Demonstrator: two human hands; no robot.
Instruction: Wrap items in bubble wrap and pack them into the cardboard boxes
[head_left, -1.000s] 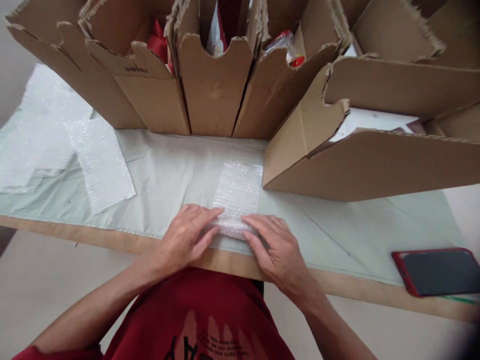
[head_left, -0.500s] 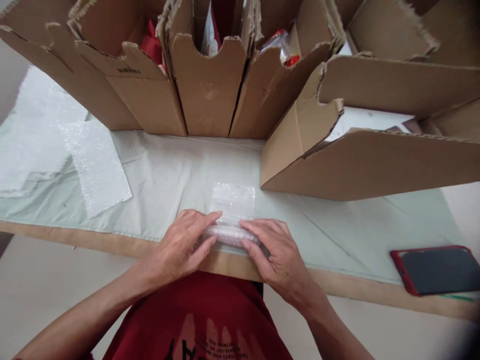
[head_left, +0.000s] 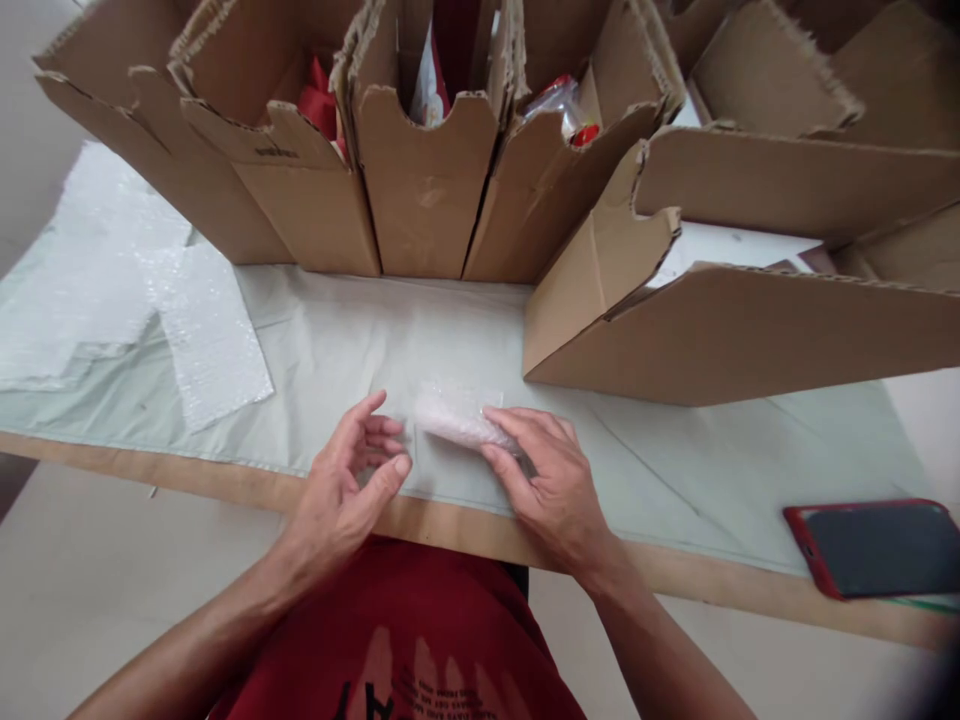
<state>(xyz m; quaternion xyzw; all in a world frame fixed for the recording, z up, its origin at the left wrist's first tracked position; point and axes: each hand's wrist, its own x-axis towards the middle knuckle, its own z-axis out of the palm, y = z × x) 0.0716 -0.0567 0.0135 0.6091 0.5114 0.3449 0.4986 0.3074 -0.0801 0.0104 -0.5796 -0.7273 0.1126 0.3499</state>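
Head camera: the left hand (head_left: pixel 351 482) is released, palm turned inward and fingers loosely curled, just beside the left end of a small roll of bubble wrap (head_left: pixel 454 418) but not touching it. The right hand (head_left: pixel 546 478) lays its fingers over the roll's right end (whether the thumb closes under it cannot be told). The roll lies on a pale green cloth (head_left: pixel 330 340), near the front edge of the table (head_left: pixel 225 486), where a bare brown strip shows past the cloth's hem.

Behind the roll there is a band of open cloth, closed off at the back by a row of upright cardboard boxes (head_left: pixel 424 195). A low slanted box (head_left: pixel 720 330) reaches forward on the right, its near corner close to the roll. To the left the cloth is open up to flat bubble wrap sheets (head_left: pixel 214 340). Far right, near the table's edge, lies a phone (head_left: pixel 881 548) in a red case, well apart from both hands.
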